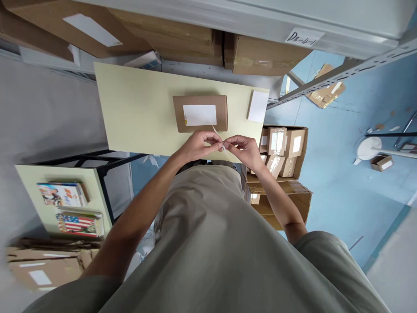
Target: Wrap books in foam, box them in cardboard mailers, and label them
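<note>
Both hands meet at the near edge of the pale yellow table (140, 108). Between the fingertips of my left hand (202, 144) and my right hand (243, 150) is a small crumpled white paper strip (223, 148). Each hand pinches it, and its thin end sticks up toward the box. Just beyond lies a closed brown cardboard box (200, 99) with a white label (200, 115) on its top. My left hand is close to the box's near edge. At the table's right end rests a stack of white labels (257, 106).
Shelving with large cartons (270, 54) stands behind the table. On the right, an open carton (302, 152) holds several small boxes. Books (61, 194) lie on a side table at left, near flattened cardboard (55, 269). A white-based stand (369, 148) is on the blue floor.
</note>
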`<state>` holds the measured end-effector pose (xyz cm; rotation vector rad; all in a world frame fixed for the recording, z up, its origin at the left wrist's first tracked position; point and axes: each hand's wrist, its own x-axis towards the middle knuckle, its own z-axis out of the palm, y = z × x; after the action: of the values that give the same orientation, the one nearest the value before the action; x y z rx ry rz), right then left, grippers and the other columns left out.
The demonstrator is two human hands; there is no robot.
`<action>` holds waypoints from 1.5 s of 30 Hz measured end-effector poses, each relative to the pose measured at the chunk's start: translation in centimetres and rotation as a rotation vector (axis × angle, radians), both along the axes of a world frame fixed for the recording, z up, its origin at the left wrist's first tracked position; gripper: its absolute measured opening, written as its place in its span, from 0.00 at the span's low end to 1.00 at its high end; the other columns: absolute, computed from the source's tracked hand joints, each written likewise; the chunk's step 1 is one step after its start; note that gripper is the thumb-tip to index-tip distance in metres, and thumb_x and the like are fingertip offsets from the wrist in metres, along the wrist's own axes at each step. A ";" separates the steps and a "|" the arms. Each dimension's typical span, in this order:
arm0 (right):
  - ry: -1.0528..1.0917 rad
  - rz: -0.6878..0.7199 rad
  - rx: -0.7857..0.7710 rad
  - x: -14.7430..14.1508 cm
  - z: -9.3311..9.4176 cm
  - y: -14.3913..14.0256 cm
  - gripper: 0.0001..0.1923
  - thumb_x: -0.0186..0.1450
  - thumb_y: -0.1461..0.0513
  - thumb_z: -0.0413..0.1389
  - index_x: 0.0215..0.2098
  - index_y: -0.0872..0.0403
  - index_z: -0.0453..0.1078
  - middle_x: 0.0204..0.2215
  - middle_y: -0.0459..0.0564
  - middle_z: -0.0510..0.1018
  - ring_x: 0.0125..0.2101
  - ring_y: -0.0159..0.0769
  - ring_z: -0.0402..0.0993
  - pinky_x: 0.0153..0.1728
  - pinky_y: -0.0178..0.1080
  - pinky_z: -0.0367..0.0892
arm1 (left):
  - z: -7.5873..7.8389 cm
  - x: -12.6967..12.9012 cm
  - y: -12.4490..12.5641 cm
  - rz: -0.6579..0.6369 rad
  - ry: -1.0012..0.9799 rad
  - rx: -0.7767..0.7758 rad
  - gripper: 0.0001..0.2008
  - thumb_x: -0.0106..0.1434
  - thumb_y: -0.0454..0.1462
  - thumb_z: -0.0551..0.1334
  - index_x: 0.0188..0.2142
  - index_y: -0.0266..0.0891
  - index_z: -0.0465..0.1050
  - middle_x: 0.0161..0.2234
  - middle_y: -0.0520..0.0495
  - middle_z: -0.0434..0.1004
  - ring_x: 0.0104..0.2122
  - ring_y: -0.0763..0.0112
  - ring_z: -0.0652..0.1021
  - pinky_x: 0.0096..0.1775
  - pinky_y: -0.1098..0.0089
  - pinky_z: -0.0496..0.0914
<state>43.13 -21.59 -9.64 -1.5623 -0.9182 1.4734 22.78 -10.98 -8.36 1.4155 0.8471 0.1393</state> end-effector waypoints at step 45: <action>-0.410 -0.114 0.093 -27.5 6.1 8.8 0.21 0.75 0.41 0.63 0.41 0.48 0.78 0.40 0.49 0.86 0.39 0.39 0.80 0.39 0.44 0.75 | -0.7 -27.5 8.1 0.486 -0.187 -0.242 0.32 0.51 0.54 0.84 0.48 0.40 0.82 0.35 0.46 0.89 0.21 0.74 0.78 0.25 0.71 0.74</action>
<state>15.64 -12.81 -3.51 -1.8497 -1.0896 1.0318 -4.75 -2.91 -9.03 0.9356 1.0013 0.5137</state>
